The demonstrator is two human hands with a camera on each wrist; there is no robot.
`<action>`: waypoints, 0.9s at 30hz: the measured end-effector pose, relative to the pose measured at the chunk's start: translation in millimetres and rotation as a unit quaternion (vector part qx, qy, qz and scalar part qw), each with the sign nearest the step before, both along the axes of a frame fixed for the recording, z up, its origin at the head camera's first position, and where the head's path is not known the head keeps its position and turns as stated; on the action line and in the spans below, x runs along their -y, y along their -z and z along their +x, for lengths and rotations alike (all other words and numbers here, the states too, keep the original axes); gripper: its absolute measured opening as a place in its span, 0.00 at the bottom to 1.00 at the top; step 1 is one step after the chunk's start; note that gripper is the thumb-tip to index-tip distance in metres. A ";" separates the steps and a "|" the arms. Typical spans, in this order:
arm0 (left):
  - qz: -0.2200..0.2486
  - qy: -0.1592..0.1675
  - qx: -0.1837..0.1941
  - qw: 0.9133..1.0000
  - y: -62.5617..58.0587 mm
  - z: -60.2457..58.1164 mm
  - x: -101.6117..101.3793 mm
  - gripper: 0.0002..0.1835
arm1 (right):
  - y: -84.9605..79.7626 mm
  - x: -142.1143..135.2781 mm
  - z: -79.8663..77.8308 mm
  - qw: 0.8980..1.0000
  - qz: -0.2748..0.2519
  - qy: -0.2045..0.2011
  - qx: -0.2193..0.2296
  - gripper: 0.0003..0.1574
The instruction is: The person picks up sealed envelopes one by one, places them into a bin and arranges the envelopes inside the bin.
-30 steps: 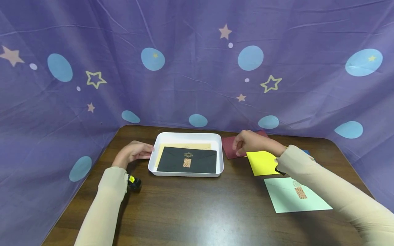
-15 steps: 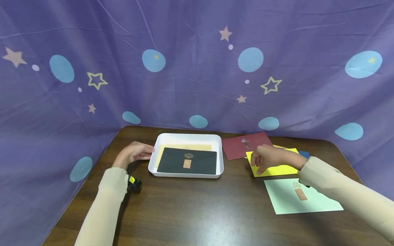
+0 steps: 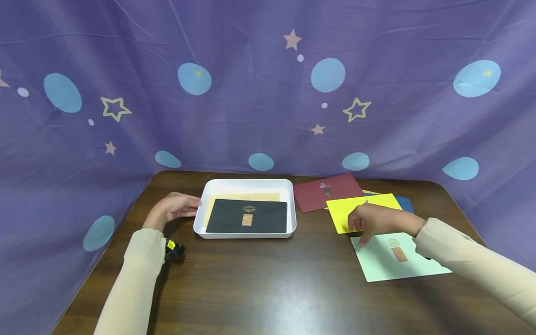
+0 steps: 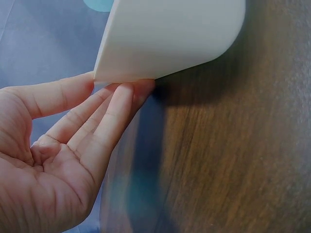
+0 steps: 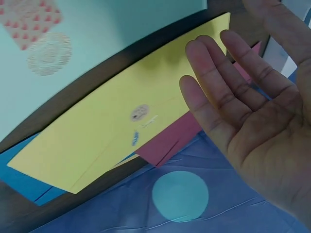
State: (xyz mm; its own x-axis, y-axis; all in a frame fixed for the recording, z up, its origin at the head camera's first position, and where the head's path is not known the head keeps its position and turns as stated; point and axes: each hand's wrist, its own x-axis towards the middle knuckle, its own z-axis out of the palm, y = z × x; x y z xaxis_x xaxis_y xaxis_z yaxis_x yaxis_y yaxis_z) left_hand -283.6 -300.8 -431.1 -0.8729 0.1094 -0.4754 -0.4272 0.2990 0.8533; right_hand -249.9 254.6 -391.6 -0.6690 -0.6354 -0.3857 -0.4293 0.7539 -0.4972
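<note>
My left hand (image 3: 176, 207) holds the left side of a white tray (image 3: 247, 236), thumb at the rim and fingertips against the outer wall (image 4: 170, 39). Inside the tray a black envelope (image 3: 226, 218) with a patterned sticker lies over a cream envelope (image 3: 234, 197). My right hand (image 3: 378, 221), empty with fingers loosely bent, hovers over the near edge of a yellow envelope (image 3: 341, 214). Its fingertips overlap the far left corner of a mint green envelope (image 3: 377, 265) in the head view. In the right wrist view, the fingers (image 5: 209, 65) are spread above the yellow paper.
Behind the yellow envelope lie a burgundy envelope (image 3: 310, 195) and a partly covered blue envelope (image 3: 405, 204), with a further yellow edge (image 3: 370, 192) showing between. All rest on a brown wooden table (image 3: 234, 288), backed by a purple curtain (image 3: 251, 116).
My right hand has moved from over the burgundy envelope, across the yellow one, toward the mint green envelope. The left hand stays at the tray. The head view has shifted slightly.
</note>
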 end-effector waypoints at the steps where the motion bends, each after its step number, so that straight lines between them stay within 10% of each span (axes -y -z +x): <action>1: 0.001 0.000 0.001 1.000 0.5 0.1 0.8 0.29 | 0.7 -1.2 0.2 1.000 0.001 -0.004 -0.001 0.25; 27: 0.010 0.006 0.004 1.000 -1.0 -0.4 2.3 0.28 | 20.3 -38.9 14.4 0.994 0.103 0.007 -0.045 0.36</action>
